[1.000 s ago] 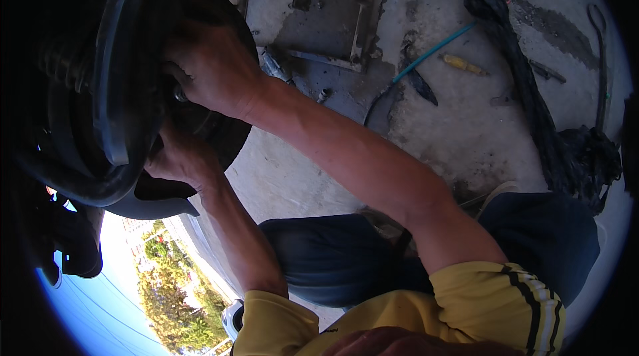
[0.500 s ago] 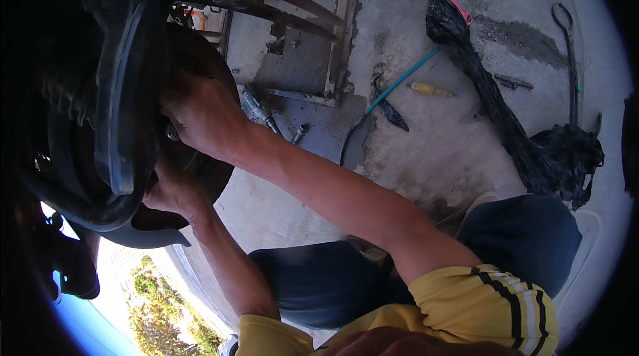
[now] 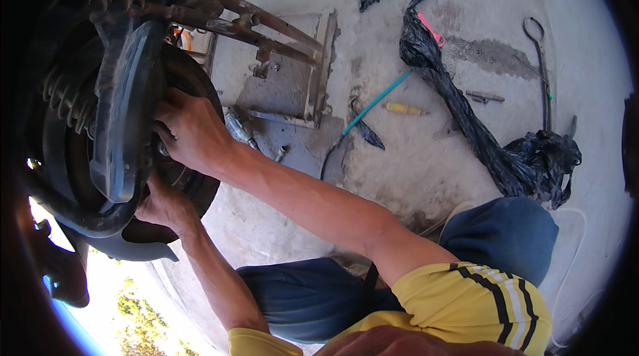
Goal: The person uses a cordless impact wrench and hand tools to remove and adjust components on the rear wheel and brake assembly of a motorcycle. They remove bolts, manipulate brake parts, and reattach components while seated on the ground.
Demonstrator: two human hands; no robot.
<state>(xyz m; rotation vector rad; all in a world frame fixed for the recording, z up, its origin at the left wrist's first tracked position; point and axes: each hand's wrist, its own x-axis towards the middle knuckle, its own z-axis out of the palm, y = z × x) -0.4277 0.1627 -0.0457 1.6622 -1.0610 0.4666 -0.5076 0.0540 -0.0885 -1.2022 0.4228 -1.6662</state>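
Observation:
A dark wheel (image 3: 208, 104) of what looks like a motorbike stands at the left, partly behind a black metal arm (image 3: 130, 116) and a coil spring (image 3: 65, 99). My right hand (image 3: 194, 131) reaches in at the wheel's centre, thumb and fingers curled beside a small metal end (image 3: 162, 149). What they grip, if anything, is hidden. Just below it, my left hand (image 3: 165, 204) is against the lower part of the wheel, close to the black arm. The left fingertips disappear behind that arm.
Rusty frame tubes (image 3: 259, 29) jut out above the wheel. On the concrete lie an air tool (image 3: 239, 126), a socket (image 3: 282, 153), a teal hose (image 3: 379, 99), a yellow-handled tool (image 3: 405, 109), a crumpled black plastic sheet (image 3: 459, 103) and a long looped metal rod (image 3: 542, 76).
The view has shifted, so the floor items sit further left and mostly lower. Both hands stay at the wheel, with little visible change in their grip.

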